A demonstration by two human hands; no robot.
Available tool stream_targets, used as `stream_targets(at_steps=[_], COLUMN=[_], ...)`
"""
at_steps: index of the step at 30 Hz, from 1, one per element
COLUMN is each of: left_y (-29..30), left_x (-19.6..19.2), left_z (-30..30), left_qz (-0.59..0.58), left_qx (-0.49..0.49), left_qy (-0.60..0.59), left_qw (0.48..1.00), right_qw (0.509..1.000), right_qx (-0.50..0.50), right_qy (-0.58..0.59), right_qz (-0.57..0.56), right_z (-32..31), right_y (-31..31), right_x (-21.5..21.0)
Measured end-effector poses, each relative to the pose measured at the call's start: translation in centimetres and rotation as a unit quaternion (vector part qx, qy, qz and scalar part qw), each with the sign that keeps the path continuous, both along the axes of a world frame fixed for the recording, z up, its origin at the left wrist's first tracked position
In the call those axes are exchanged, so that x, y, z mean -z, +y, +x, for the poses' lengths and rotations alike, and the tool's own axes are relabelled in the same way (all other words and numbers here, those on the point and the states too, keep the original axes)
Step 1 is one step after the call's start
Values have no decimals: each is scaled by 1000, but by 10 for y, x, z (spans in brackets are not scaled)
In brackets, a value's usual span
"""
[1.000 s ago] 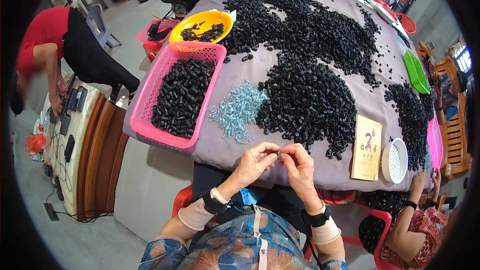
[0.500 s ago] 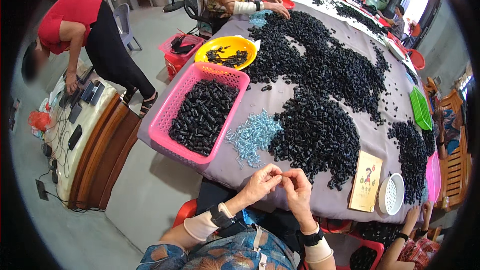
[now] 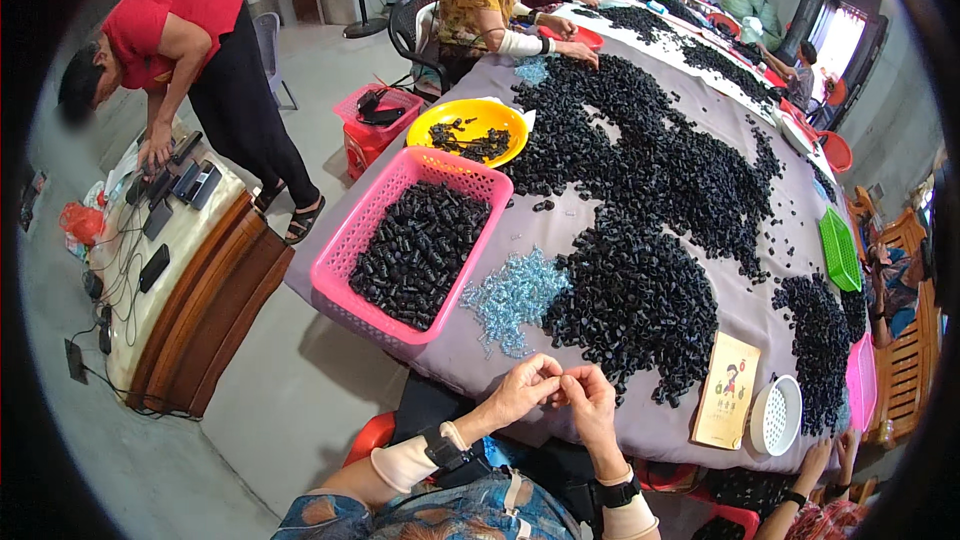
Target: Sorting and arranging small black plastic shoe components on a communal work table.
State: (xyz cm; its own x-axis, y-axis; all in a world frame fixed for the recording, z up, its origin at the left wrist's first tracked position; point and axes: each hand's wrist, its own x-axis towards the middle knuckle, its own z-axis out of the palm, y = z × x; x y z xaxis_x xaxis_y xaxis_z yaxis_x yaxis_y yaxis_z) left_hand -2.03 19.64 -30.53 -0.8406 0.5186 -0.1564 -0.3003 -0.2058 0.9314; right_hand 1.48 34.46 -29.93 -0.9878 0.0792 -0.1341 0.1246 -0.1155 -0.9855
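My left hand (image 3: 524, 390) and my right hand (image 3: 588, 402) meet at the fingertips over the table's near edge. Both are closed in a pinch, and whatever sits between the fingers is too small to make out. Just beyond them lies a heap of small black plastic parts (image 3: 640, 300). To its left is a pile of tiny clear-blue pieces (image 3: 515, 295). A pink basket (image 3: 335, 275) at the table's left corner holds many black cylindrical parts (image 3: 420, 255).
A yellow bowl (image 3: 515, 140) with a few black parts stands behind the basket. On the right are a booklet (image 3: 725, 395), a white strainer basket (image 3: 776, 418) and a green basket (image 3: 838, 245). Co-workers sit around the table; a person in red (image 3: 185, 30) bends over a side counter.
The view has shifted, so the table sits slightly lower in the picture. My hands stay pinched together at the fingertips. The person in red now has both hands at the devices on the counter.
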Motion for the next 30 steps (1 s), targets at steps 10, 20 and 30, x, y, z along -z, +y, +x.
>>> stream_targets(at_steps=[10, 20, 30], left_y=[5, 7, 8], left_x=[12, 15, 14], left_z=[-1, -1, -29], left_qz=[-34, -85, -48], left_qx=[-27, -46, -205], left_qy=[31, 43, 136], left_qw=[999, 994, 968], right_qw=[1000, 989, 997], right_qx=[30, 39, 59], right_qy=[8, 132, 50], right_qz=[-1, 61, 23], right_z=[-1, -10, -28], right_y=[-1, -1, -2], right_x=[0, 6, 11])
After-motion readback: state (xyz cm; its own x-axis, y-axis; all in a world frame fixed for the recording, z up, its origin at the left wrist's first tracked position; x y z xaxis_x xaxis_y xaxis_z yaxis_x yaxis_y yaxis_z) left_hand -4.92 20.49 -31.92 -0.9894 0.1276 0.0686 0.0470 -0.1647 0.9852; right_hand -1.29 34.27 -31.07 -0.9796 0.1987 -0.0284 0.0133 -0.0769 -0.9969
